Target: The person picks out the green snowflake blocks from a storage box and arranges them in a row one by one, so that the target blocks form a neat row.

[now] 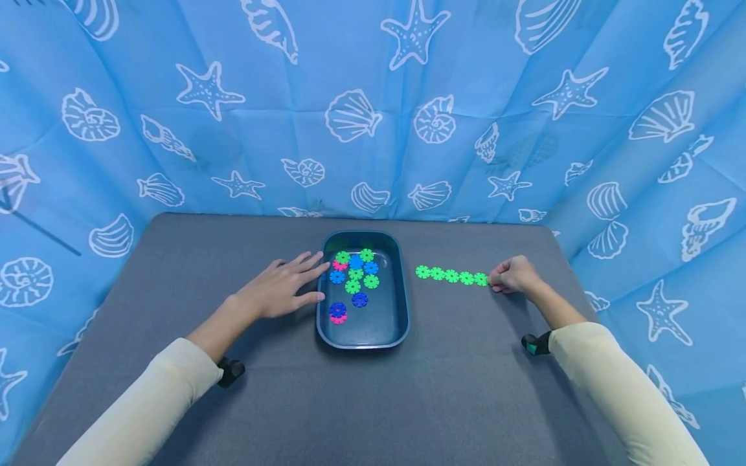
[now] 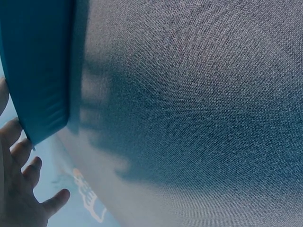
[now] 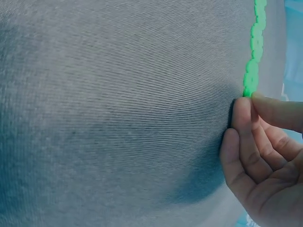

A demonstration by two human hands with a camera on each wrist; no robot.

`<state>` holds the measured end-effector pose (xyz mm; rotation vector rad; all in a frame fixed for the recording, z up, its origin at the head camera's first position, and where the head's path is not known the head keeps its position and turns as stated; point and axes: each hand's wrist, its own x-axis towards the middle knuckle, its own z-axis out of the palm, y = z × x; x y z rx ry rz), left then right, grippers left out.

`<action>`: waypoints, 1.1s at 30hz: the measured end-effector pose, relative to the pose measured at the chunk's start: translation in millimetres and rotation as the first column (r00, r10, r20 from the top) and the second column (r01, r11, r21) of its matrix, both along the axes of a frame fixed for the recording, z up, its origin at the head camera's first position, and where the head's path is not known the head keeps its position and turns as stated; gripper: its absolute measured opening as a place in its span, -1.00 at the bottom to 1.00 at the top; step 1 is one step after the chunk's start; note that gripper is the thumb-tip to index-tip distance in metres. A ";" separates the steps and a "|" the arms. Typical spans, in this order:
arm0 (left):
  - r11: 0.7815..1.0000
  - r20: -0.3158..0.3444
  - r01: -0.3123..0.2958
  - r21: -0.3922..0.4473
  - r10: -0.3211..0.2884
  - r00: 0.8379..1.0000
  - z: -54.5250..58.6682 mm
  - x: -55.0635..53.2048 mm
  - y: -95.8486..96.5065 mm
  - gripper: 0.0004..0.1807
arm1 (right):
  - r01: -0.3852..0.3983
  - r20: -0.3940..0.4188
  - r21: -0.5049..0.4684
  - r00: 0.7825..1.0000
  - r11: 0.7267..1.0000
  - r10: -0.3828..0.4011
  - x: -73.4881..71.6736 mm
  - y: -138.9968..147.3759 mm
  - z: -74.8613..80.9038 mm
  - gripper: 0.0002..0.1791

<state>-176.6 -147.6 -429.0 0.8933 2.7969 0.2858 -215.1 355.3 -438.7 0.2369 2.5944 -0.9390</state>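
Green toothed discs [image 1: 451, 276] lie linked in a flat plastic chain on the grey woven tabletop [image 1: 443, 401], its end pinched by the right hand [image 1: 514, 275]. Spread flat, the left hand [image 1: 283, 290] touches the glossy teal tray [image 1: 402, 323] holding loose discs [image 1: 354, 278].

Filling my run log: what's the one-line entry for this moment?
left hand: touches tray | right hand: pinches green chain end
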 end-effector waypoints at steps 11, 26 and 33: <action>1.000 -0.026 0.018 -0.007 -0.018 0.999 1.0 0.9 -0.3 -0.21 | -0.055 -0.031 -0.120 0.998 0.991 0.052 -15.4 -29.9 48.1 -0.75; 0.998 -0.040 0.039 -0.058 -0.041 0.998 11.2 -0.8 2.1 -0.21 | -0.229 -0.018 -0.262 0.972 0.938 0.232 -30.0 -146.3 91.7 -0.66; 0.997 -0.046 0.049 -0.057 -0.052 0.998 13.7 -2.3 3.0 -0.20 | -0.278 0.044 -0.317 0.951 0.907 0.307 -30.5 -188.5 92.7 -0.60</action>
